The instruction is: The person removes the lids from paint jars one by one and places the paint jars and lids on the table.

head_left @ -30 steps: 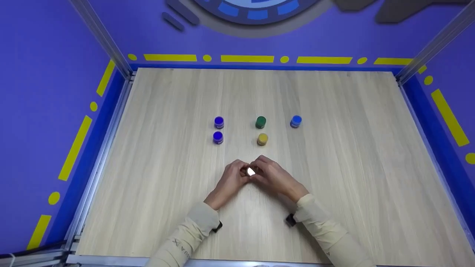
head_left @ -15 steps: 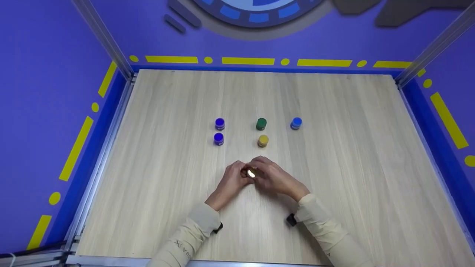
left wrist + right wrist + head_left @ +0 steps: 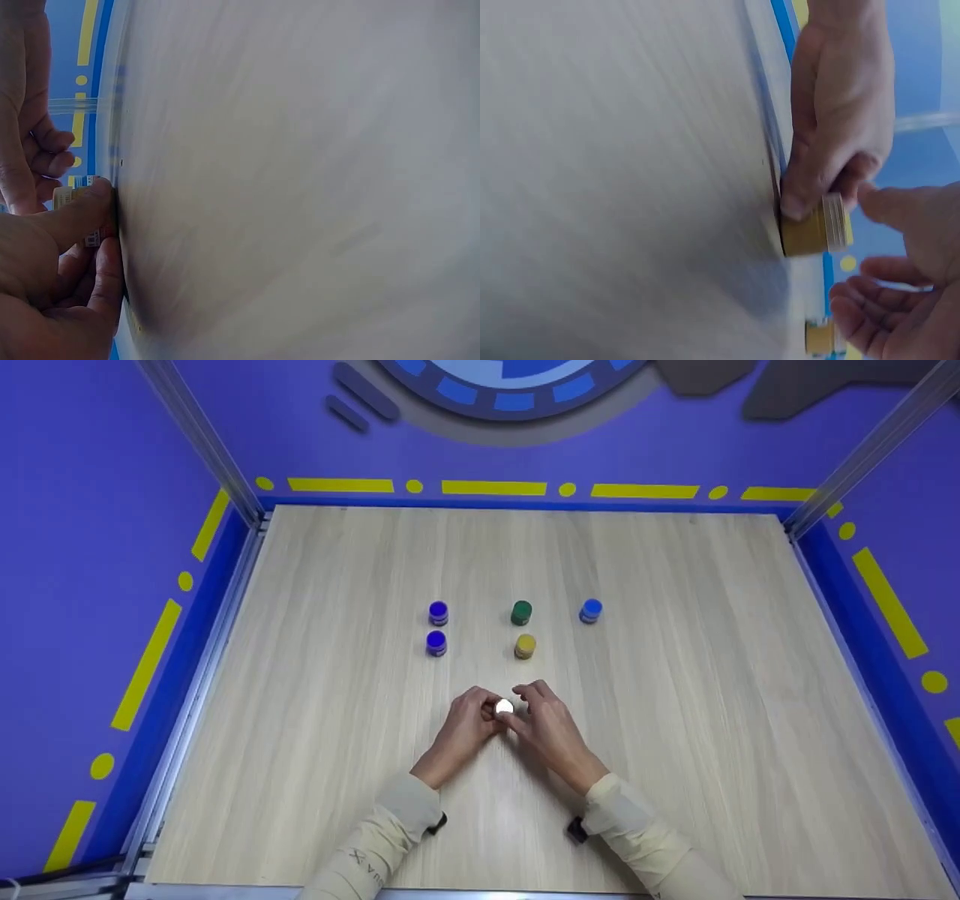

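Where the held jar (image 3: pixel 802 235) is: while the left hand (image 3: pixel 465 725) pinches its yellow body, it stands upright between the two hands, low over the wooden table (image 3: pixel 337 675); whether its base touches the wood, I cannot tell.
Left hand: a narrow grip, its thumb against one side of the jar and its fingers curled at the other.
Right hand (image 3: pixel 553 729): holding nothing; its fingers are spread and loosely bent, apart from the jar, and its thumb lies close to the top. Contact there is hard to judge.
Jar top: bright white in the head view, perhaps glare; the right wrist view shows a pale ribbed band (image 3: pixel 835 221) round this end.
Standing jars: beyond the hands, the far purple jar (image 3: pixel 439 613) and near purple jar (image 3: pixel 436 644) on the left, the green jar (image 3: pixel 521 613) behind the yellow jar (image 3: pixel 525 646), and the blue jar (image 3: pixel 591 611) on the right.
Step in hand: probably turning the cap, the right hand off it at this instant; loosening or tightening does not show.
Next move: seems to call for right fingertips set evenly round the ribbed band, with the left hand bracing the body against rotation.
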Action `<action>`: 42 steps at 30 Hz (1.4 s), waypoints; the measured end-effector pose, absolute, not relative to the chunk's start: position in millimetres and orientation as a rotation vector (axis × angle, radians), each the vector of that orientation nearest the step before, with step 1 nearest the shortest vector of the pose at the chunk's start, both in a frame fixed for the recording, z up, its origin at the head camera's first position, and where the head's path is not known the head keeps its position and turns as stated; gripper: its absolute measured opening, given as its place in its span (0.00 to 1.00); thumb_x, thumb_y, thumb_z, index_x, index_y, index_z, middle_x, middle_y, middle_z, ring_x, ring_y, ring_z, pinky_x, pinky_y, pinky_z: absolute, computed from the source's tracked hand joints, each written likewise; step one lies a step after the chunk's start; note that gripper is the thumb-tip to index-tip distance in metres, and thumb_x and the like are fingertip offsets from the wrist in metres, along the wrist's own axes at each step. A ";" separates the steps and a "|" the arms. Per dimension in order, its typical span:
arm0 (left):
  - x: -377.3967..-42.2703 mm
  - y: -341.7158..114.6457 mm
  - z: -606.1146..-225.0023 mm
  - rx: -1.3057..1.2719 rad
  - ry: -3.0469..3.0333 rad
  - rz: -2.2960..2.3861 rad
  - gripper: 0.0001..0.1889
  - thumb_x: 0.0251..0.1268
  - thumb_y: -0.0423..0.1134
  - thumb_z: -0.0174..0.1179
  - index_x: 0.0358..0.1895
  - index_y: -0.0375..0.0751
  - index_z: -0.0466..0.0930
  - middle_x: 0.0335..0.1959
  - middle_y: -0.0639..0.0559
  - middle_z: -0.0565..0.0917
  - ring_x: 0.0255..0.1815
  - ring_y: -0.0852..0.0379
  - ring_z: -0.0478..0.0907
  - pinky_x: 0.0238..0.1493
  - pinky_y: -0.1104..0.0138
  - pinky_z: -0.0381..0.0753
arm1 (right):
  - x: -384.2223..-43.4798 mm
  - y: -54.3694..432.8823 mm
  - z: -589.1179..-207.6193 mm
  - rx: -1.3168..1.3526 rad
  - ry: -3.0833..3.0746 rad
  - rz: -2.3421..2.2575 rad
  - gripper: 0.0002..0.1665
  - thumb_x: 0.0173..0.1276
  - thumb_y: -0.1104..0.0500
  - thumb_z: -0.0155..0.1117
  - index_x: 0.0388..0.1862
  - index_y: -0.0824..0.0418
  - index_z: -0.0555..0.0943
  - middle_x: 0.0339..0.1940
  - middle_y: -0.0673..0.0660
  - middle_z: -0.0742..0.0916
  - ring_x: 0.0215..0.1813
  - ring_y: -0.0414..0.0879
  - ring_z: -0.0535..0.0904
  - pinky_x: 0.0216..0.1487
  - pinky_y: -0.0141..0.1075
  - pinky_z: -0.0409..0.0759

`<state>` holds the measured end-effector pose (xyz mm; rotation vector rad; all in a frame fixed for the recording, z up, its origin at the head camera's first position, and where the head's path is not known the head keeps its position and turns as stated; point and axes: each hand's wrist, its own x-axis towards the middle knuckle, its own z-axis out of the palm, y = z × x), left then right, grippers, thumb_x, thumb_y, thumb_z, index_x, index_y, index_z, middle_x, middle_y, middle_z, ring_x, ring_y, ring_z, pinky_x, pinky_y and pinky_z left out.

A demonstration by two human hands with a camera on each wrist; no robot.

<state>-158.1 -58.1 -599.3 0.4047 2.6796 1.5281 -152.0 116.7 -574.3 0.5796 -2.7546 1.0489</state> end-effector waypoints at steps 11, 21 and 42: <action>-160.0 -59.0 -601.5 0.416 2.725 1.486 0.15 0.53 0.24 0.74 0.44 0.29 0.84 0.36 0.47 0.82 0.38 0.53 0.81 0.41 0.68 0.82 | -151.3 105.7 -579.0 0.590 -2.772 1.033 0.16 0.64 0.58 0.78 0.43 0.67 0.83 0.37 0.56 0.81 0.34 0.45 0.77 0.37 0.41 0.80; -161.9 -58.6 -600.0 0.396 2.707 1.479 0.13 0.55 0.26 0.75 0.43 0.31 0.84 0.34 0.51 0.80 0.36 0.58 0.78 0.40 0.69 0.79 | -167.2 115.7 -573.1 0.892 -2.812 1.038 0.12 0.66 0.66 0.74 0.47 0.66 0.85 0.43 0.56 0.82 0.41 0.45 0.79 0.43 0.39 0.82; -162.0 -58.8 -596.2 0.395 2.694 1.458 0.15 0.52 0.33 0.79 0.37 0.35 0.82 0.32 0.49 0.80 0.34 0.58 0.76 0.37 0.69 0.76 | -185.7 129.4 -566.0 1.239 -2.872 1.075 0.25 0.63 0.64 0.74 0.60 0.64 0.80 0.56 0.56 0.78 0.54 0.47 0.78 0.58 0.42 0.79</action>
